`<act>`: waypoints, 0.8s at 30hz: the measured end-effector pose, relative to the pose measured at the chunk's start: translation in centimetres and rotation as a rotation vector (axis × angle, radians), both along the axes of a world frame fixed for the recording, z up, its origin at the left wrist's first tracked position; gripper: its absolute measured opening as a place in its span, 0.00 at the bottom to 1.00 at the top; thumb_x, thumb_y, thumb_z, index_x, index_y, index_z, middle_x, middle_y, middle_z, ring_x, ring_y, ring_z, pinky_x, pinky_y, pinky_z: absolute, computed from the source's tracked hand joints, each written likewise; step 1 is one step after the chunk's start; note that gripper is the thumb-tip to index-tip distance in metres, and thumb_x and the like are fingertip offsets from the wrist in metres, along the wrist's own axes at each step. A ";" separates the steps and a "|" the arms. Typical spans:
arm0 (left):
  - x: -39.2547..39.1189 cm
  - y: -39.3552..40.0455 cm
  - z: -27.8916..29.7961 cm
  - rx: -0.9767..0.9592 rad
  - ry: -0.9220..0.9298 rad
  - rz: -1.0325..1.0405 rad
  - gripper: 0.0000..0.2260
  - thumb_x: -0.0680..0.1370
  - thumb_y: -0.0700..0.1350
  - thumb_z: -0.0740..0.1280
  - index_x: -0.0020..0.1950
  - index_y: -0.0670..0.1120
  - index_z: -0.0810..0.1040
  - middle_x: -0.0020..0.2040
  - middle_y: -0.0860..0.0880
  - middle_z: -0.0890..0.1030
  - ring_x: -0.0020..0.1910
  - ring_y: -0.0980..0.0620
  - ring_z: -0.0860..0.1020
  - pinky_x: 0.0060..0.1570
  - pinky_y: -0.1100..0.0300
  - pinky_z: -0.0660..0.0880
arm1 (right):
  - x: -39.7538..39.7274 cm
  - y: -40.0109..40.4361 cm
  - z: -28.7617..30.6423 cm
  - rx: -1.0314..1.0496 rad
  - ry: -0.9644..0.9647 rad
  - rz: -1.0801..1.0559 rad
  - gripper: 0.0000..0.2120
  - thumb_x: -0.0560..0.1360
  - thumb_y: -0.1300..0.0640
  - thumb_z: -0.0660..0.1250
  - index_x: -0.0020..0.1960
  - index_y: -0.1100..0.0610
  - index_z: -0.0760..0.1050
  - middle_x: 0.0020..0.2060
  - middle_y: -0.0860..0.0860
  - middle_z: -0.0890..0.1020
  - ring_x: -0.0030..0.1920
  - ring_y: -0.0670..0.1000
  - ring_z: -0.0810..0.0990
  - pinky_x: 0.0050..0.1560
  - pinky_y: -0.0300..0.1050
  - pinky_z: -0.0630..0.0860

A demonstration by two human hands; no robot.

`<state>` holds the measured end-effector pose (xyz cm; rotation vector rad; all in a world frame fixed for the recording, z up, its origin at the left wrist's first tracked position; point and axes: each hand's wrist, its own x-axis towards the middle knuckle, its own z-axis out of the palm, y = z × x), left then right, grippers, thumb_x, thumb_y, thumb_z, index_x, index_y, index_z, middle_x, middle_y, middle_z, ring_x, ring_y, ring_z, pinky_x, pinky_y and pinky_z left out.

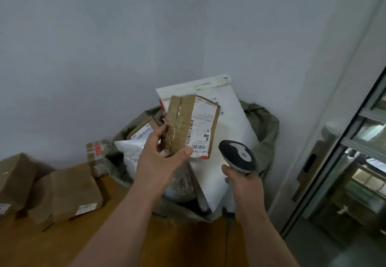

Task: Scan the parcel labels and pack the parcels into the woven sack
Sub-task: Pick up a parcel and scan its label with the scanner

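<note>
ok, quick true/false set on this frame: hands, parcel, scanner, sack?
1. The left hand holds a small brown cardboard parcel with its white label showing. True.
2. The right hand is empty. False: it grips a grey and black handheld scanner.
3. The held parcel lies on the wooden table. False: it is held up over the olive woven sack.
4. A large white poly mailer stands in the sack. True.

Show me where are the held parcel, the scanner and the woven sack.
held parcel (191, 125): head view, its white label.
scanner (238, 155): head view, its dark head.
woven sack (267, 129): head view, its right rim.
</note>
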<state>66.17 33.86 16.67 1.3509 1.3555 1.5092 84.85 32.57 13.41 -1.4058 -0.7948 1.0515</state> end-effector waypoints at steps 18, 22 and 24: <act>14.9 10.1 -1.8 -0.052 0.271 -0.069 0.26 0.71 0.56 0.76 0.64 0.65 0.68 0.58 0.65 0.69 0.54 0.71 0.69 0.49 0.74 0.65 | 14.4 10.8 -3.1 -0.132 0.605 -0.019 0.28 0.62 0.53 0.79 0.60 0.57 0.80 0.51 0.62 0.85 0.53 0.65 0.83 0.51 0.63 0.81; 16.6 11.9 -2.4 -0.136 0.133 -0.032 0.19 0.71 0.54 0.76 0.59 0.65 0.75 0.60 0.58 0.71 0.55 0.64 0.73 0.50 0.72 0.70 | 15.6 13.6 -3.6 -0.176 0.614 0.040 0.26 0.60 0.52 0.79 0.57 0.57 0.82 0.49 0.62 0.86 0.53 0.64 0.82 0.53 0.62 0.80; 17.4 12.6 -2.7 -0.168 0.102 -0.023 0.19 0.71 0.56 0.76 0.59 0.65 0.76 0.60 0.56 0.72 0.57 0.61 0.74 0.57 0.63 0.74 | 16.3 14.8 -3.7 -0.176 0.603 0.039 0.29 0.58 0.50 0.79 0.57 0.56 0.81 0.52 0.61 0.85 0.54 0.64 0.82 0.55 0.63 0.79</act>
